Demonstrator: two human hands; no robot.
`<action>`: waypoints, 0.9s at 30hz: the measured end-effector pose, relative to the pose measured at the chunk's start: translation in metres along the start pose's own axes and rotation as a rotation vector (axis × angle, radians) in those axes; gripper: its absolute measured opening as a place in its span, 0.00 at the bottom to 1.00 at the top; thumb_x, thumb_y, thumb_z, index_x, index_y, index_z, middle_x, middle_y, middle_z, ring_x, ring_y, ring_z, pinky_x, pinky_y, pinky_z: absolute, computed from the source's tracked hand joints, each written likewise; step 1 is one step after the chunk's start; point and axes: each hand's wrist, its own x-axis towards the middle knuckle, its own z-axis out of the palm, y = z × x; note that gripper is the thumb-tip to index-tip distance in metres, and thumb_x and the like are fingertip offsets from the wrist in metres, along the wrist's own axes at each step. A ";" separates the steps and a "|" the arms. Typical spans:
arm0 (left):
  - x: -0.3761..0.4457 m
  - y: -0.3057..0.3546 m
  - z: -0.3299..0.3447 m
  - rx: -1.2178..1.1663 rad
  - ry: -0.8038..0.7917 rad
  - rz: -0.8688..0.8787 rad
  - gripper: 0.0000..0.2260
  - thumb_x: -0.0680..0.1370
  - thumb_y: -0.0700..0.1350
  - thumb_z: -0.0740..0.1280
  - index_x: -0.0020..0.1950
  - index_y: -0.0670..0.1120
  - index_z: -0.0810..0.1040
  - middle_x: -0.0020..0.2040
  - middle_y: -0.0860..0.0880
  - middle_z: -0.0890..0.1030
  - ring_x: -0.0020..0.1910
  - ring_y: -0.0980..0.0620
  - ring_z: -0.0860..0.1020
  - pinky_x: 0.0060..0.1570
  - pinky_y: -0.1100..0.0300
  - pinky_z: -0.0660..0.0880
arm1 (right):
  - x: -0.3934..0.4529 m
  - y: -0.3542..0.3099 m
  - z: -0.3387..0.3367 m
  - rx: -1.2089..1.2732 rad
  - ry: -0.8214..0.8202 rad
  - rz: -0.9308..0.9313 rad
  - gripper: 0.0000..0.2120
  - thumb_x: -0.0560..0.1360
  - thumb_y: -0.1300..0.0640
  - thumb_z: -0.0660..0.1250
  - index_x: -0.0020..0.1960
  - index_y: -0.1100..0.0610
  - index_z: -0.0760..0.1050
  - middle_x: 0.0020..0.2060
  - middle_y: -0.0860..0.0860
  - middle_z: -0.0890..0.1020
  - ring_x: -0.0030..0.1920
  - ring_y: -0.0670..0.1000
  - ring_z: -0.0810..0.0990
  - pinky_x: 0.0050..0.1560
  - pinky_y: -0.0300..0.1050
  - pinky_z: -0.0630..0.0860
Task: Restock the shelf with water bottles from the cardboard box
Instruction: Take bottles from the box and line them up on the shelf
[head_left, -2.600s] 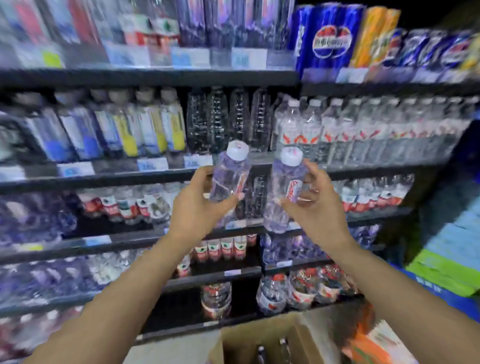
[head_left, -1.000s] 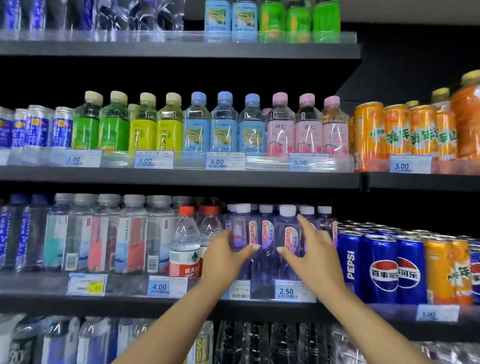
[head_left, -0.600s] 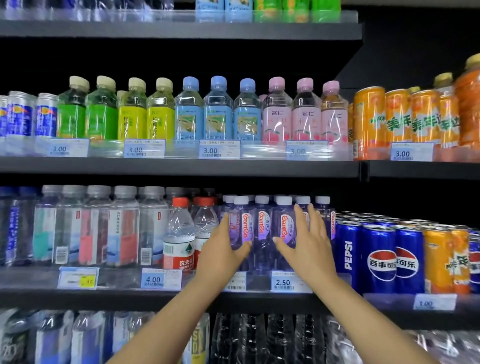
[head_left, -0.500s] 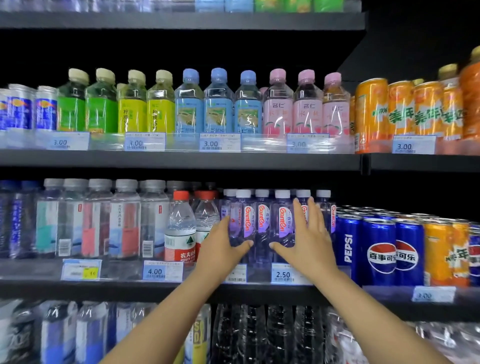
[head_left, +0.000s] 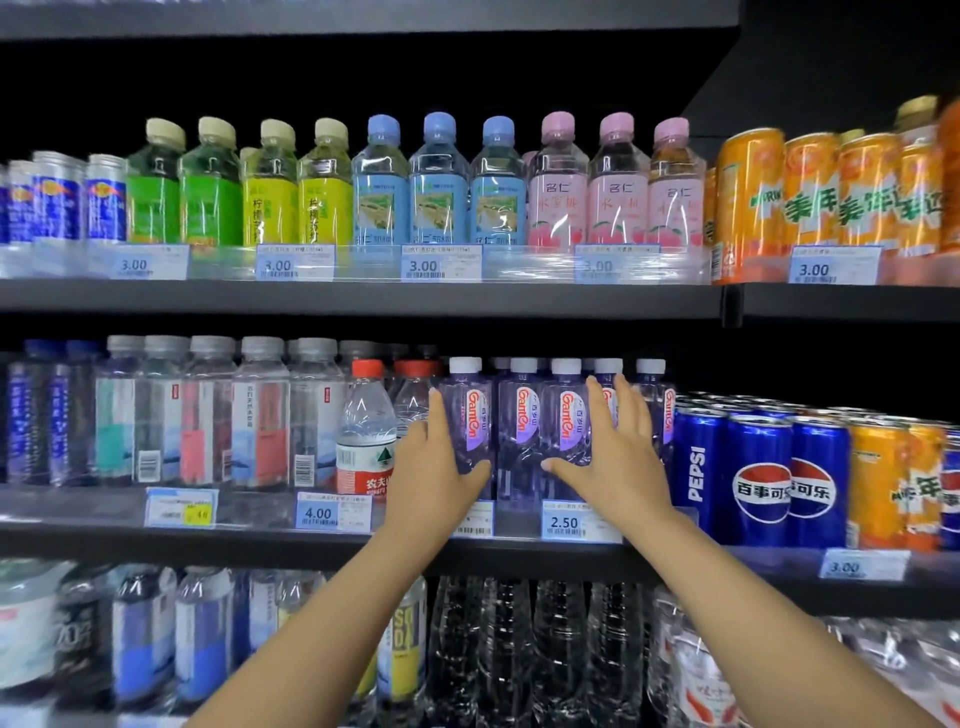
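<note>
Purple-tinted Ganten water bottles with white caps stand in a row on the middle shelf, above the 2.50 price tag. My left hand wraps the leftmost water bottle of that row, thumb across its front. My right hand holds another water bottle two places to the right, thumb in front and fingers upright along its right side. A third Ganten bottle stands between my hands. Both held bottles are upright and rest on the shelf. The cardboard box is out of view.
Red-capped bottles stand just left of my left hand, and Pepsi cans just right of my right hand. The shelf above carries coloured drink bottles and orange cans. Clear bottles fill the shelf below.
My hands carried two bottles up from the lower shelves to the Ganten row. Over the last second they have stayed on the bottles, which now stand in the row.
</note>
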 end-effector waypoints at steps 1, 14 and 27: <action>-0.001 0.002 0.001 0.031 0.011 -0.001 0.47 0.73 0.56 0.71 0.78 0.47 0.41 0.66 0.44 0.67 0.63 0.45 0.68 0.57 0.55 0.71 | 0.000 0.000 0.000 -0.002 -0.002 0.000 0.50 0.70 0.38 0.69 0.77 0.49 0.39 0.76 0.50 0.38 0.76 0.53 0.37 0.71 0.54 0.60; -0.003 -0.002 -0.002 0.117 0.045 0.051 0.45 0.75 0.49 0.71 0.78 0.47 0.41 0.65 0.43 0.65 0.56 0.47 0.72 0.48 0.62 0.69 | 0.001 0.006 -0.001 -0.028 -0.020 -0.008 0.49 0.70 0.37 0.68 0.77 0.50 0.40 0.77 0.49 0.40 0.76 0.53 0.37 0.69 0.55 0.64; 0.005 -0.011 -0.003 0.104 -0.024 0.002 0.45 0.75 0.50 0.70 0.78 0.49 0.39 0.67 0.42 0.66 0.52 0.46 0.76 0.46 0.59 0.73 | -0.003 0.007 -0.001 -0.017 -0.045 0.021 0.45 0.71 0.38 0.68 0.77 0.51 0.47 0.76 0.46 0.38 0.76 0.56 0.42 0.69 0.59 0.65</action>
